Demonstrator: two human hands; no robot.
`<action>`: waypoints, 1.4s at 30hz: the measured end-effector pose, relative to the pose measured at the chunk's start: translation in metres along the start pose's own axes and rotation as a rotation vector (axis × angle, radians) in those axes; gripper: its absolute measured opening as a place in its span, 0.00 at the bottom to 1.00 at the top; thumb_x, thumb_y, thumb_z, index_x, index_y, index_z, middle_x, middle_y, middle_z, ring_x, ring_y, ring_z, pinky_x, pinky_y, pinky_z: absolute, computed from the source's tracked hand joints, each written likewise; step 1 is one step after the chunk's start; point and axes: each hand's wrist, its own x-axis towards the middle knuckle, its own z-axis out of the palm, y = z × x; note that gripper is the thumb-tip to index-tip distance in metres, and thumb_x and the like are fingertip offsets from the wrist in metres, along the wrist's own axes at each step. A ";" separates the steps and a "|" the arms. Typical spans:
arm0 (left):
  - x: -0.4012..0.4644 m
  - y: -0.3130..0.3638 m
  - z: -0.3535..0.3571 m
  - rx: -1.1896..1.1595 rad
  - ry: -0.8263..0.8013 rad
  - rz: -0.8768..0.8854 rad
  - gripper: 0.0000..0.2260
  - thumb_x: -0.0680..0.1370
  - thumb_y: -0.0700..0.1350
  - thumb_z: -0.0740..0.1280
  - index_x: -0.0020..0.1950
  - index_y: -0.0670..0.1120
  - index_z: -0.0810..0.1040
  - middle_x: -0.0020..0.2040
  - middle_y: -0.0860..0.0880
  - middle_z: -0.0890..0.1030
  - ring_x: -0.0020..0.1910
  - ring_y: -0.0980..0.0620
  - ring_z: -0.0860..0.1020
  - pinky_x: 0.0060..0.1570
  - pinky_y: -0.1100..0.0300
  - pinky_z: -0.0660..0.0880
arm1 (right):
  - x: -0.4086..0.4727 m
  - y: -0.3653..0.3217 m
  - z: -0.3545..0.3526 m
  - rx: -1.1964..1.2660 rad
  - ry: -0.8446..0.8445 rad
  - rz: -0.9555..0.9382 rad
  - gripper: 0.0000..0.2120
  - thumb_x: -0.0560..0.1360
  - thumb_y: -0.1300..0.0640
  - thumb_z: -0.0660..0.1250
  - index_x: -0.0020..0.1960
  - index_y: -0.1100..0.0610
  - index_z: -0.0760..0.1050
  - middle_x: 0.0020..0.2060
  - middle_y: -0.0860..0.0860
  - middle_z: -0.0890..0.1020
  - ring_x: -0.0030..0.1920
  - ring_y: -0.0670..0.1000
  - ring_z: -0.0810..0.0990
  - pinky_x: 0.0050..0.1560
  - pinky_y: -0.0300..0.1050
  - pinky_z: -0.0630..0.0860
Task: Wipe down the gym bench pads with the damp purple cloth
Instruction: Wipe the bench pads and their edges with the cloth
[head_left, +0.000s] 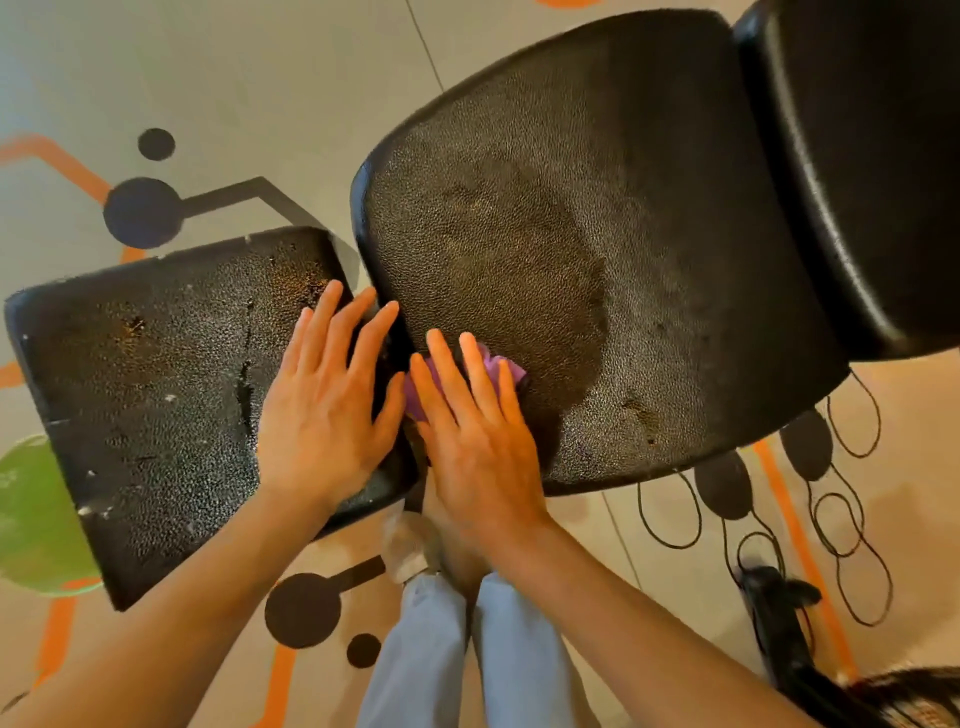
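Observation:
Two black textured bench pads lie side by side below me. The smaller, worn pad (156, 395) is at the left, and the larger pad (597, 249) at the centre shows a damp smear. My left hand (327, 410) rests flat, fingers straight, on the right end of the smaller pad. My right hand (478, 436) presses flat on the purple cloth (498, 366) at the near left corner of the larger pad. Most of the cloth is hidden under the fingers.
A third black pad (862, 156) stands at the upper right. Black cable loops (841, 519) trail on the patterned floor at the lower right. A green round object (31, 514) sits at the left edge. My legs in light jeans (467, 660) stand below the pads.

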 end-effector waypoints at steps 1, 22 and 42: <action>0.000 0.001 0.000 0.004 -0.001 0.000 0.27 0.80 0.56 0.57 0.77 0.45 0.63 0.76 0.43 0.65 0.80 0.43 0.54 0.78 0.46 0.53 | -0.004 0.011 -0.001 -0.041 -0.018 -0.088 0.23 0.81 0.53 0.55 0.76 0.55 0.59 0.77 0.52 0.57 0.77 0.56 0.53 0.75 0.56 0.53; -0.023 0.033 0.008 0.014 -0.102 0.109 0.27 0.80 0.57 0.58 0.76 0.45 0.66 0.78 0.45 0.62 0.78 0.47 0.61 0.79 0.50 0.51 | -0.062 0.069 -0.017 -0.099 0.063 0.303 0.26 0.79 0.54 0.54 0.76 0.57 0.56 0.76 0.56 0.57 0.76 0.60 0.55 0.73 0.61 0.57; -0.023 0.035 0.009 0.044 -0.088 0.098 0.30 0.78 0.60 0.58 0.76 0.46 0.65 0.78 0.45 0.62 0.76 0.46 0.64 0.79 0.51 0.51 | -0.034 0.159 -0.041 -0.160 0.060 0.294 0.23 0.81 0.52 0.53 0.75 0.56 0.59 0.75 0.54 0.60 0.75 0.58 0.57 0.71 0.58 0.57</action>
